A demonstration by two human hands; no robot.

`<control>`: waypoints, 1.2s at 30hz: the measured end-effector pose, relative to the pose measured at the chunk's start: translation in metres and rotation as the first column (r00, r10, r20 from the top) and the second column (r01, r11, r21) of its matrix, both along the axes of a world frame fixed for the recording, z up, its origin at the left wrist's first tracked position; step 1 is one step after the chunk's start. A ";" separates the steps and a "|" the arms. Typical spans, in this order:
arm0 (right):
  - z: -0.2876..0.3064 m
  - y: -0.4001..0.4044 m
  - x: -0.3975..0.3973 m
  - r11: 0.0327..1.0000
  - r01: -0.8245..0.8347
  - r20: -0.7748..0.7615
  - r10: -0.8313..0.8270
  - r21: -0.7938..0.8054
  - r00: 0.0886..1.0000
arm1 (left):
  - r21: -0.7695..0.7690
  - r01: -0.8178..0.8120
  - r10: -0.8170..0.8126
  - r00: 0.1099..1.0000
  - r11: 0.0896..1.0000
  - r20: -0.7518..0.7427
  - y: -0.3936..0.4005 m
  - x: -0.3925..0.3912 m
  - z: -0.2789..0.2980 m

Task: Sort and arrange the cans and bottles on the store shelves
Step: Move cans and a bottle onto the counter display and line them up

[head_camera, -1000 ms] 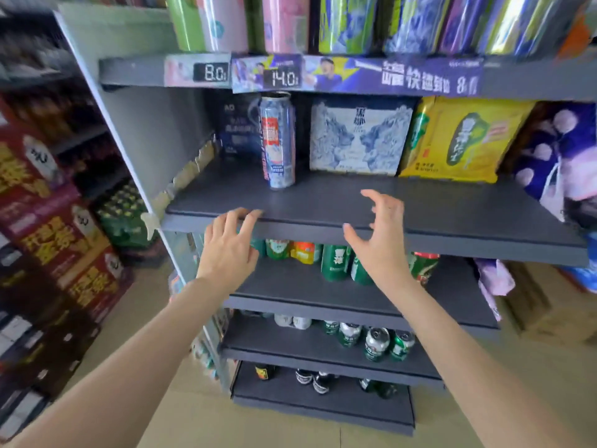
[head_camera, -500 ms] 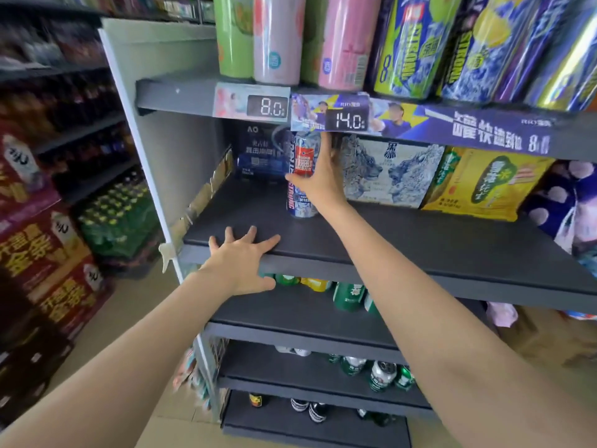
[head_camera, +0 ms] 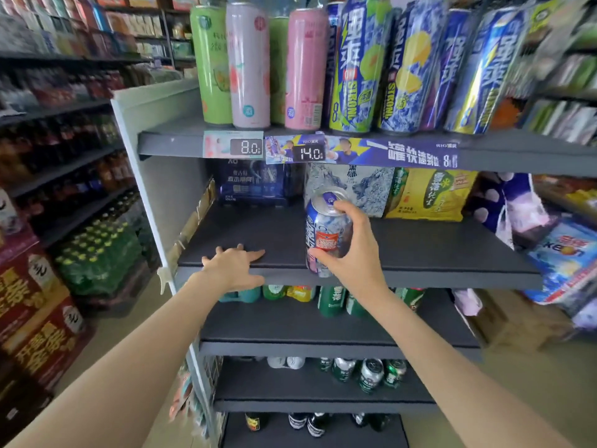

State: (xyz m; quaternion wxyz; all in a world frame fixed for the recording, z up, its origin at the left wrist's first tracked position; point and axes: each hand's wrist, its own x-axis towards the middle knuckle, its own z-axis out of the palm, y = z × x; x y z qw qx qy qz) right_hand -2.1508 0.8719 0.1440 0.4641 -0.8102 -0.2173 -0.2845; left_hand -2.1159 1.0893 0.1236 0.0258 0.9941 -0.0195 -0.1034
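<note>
Your right hand (head_camera: 350, 250) holds the blue-and-silver can (head_camera: 326, 232) in a firm grip: the thumb presses the lower front of the can and the fingers curl over its top rim. The can sits tilted, its top leaning away from you, at the front edge of the dark grey shelf (head_camera: 436, 250); whether its base touches the shelf cannot be told. Your right arm extends forward from the lower right, wrist bent slightly upward. Your left hand (head_camera: 234, 265) lies flat on the shelf's front edge, just left of the can, fingers spread and straight, gripping nothing; the left arm reaches in from the lower left. At the back of the shelf stand a dark blue pack (head_camera: 255, 184), a white-and-blue box (head_camera: 365, 185) and a yellow pack (head_camera: 429, 195). Tall cans (head_camera: 307, 69) line the shelf above.
</note>
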 end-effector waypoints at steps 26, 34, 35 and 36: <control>0.201 -0.116 0.047 0.932 0.212 0.183 -0.273 0.294 0.945 | -0.158 0.386 0.025 0.327 0.909 0.945 -0.139 0.035 0.187; 0.185 -0.123 0.073 0.963 0.160 0.166 -0.198 0.216 0.966 | -0.116 0.314 0.030 0.265 0.942 0.964 -0.143 0.073 0.167; 0.179 -0.128 0.073 0.969 0.153 0.131 -0.181 0.193 0.975 | -0.118 0.320 0.030 0.265 0.940 0.964 -0.143 0.074 0.167; 0.173 -0.134 0.071 0.974 0.147 0.082 -0.163 0.174 0.983 | -0.124 0.330 0.034 0.266 0.936 0.963 -0.142 0.075 0.167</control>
